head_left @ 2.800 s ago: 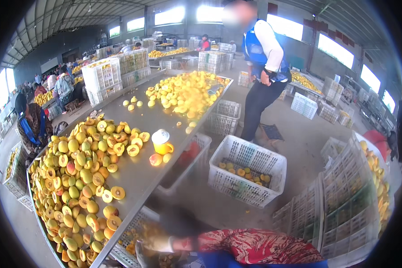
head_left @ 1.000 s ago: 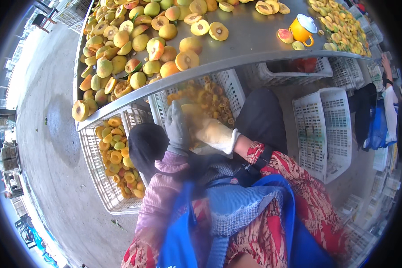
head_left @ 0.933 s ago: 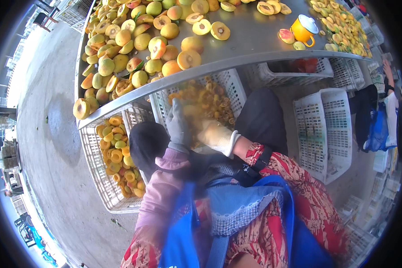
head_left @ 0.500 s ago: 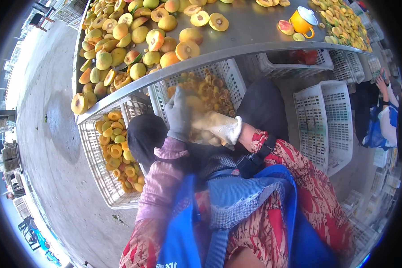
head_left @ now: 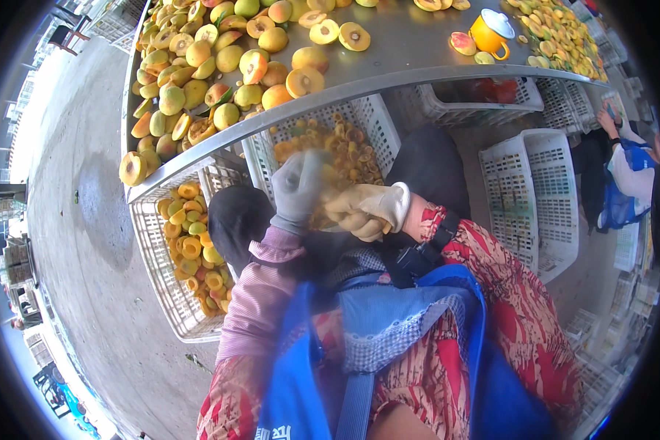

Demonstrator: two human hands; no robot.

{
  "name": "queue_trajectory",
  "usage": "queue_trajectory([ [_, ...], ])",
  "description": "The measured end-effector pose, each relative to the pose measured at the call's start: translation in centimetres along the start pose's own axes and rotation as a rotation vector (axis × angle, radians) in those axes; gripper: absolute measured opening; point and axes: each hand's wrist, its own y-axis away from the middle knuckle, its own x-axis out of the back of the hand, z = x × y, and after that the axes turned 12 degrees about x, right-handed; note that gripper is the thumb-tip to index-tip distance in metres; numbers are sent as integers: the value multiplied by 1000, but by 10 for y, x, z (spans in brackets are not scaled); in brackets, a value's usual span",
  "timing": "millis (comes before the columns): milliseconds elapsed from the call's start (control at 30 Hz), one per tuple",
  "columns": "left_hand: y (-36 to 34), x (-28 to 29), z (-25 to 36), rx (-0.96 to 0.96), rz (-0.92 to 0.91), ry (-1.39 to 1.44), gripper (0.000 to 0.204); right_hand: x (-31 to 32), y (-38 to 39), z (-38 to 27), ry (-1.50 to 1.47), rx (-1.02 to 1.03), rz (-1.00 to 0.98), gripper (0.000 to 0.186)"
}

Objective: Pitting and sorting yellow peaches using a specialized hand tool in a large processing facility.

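Note:
My left hand, in a grey glove, is curled above a white crate of small yellow-brown fruit pieces. Its fingertips are smeared by motion, and what they hold is hidden. Close beside it on the right, my right hand wears a cream glove with its fingers folded in. Whatever lies in that grip cannot be made out. To the left of my knee, another white crate holds yellow-orange peach halves. Whole and halved peaches are heaped on the metal table in front of me.
The table's raised metal edge runs just beyond my hands. A yellow mug with a white lid stands on it, near more fruit at right. White crates sit on the floor at right. Another person works at the far right.
My right hand has shifted slightly right, and its curled fingers show more plainly. My left hand stays near the same place, fingertips now blurred. The yellowish blur between the hands is less visible.

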Motion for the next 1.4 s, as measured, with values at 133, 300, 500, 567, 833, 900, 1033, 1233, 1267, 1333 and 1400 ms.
queue_trajectory([
  [133, 7, 2, 19, 305, -111, 286, 36, -16, 7, -13, 88, -38, 38, 19],
  [300, 10, 8, 28, -444, -117, -390, 19, -23, 19, -12, 220, -160, 206, 19],
  [500, 18, -2, 46, -201, -233, -211, 25, -10, 31, 0, 151, -44, -9, 21],
  [567, 21, -9, 50, 237, -235, 160, 32, -12, 32, 4, -44, -26, -5, 25],
  [833, 16, -14, 25, 50, 107, 156, 31, -3, 32, 11, -490, 337, -535, 27],
  [900, 12, 18, 8, 41, 157, 161, 37, -8, 30, 4, -312, 254, -241, 28],
  [1033, 18, 92, 44, 213, 467, 570, 34, 40, -19, 47, 755, 183, 493, 26],
  [1233, -7, 182, 45, -36, 686, -1023, 51, -1, -14, 25, 495, 105, 492, 30],
  [1267, -30, 166, 59, -8, 528, -873, 52, -1, -14, 26, 496, 106, 489, 30],
  [1333, -81, 130, 68, -20, 420, -867, 59, -1, -17, 24, 637, 143, 434, 32],
  [1400, -124, 86, 83, 119, 334, -930, 60, -4, -13, 14, 637, 73, 414, 33],
])
